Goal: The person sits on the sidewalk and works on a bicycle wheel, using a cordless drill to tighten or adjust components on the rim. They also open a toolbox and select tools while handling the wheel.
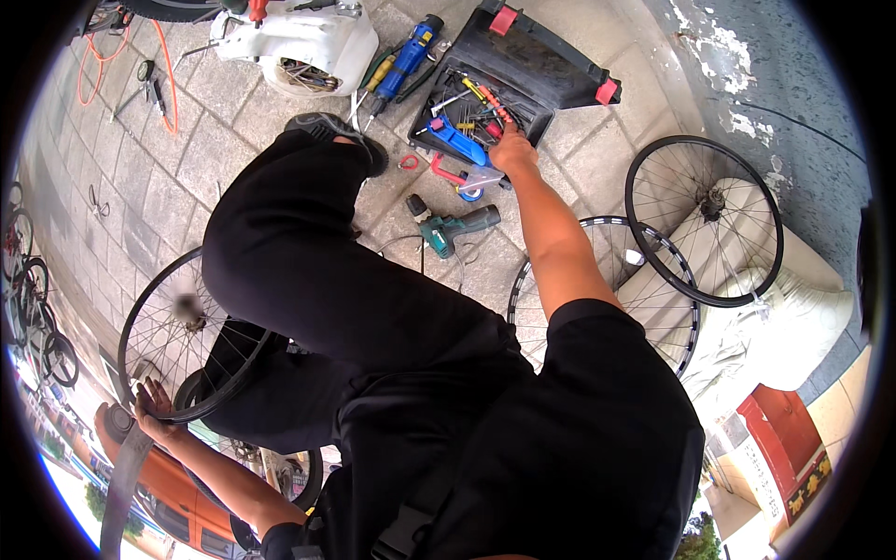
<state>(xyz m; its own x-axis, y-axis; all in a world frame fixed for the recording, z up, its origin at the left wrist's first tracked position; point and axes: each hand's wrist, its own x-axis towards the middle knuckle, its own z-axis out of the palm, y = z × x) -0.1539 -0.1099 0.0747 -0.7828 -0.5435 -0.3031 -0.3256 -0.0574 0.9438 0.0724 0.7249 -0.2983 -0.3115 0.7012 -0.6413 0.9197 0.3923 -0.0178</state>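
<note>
My left hand (156, 412) grips the rim of a spoked bicycle wheel (207, 411), which stands beside my bent leg on the left. Its fingers show inside the rim. My right hand (511, 149) reaches into an open black toolbox (540, 118), close to a red-orange tool handle (493, 99); its fingertips are mostly hidden, so any hold is unclear. Around it in the box lie a blue-handled tool (455, 140) and several small hand tools. A teal and black cordless drill (452, 228) lies on the paving between my leg and right arm.
Two more wheels lie at right: a black one (777, 219) leaning on a cream covered seat (801, 238), and a rim (693, 327) under my arm. A blue power tool (408, 65) and a cut-open white jug (347, 47) stand beyond my shoe. An orange cord (166, 84) lies far left.
</note>
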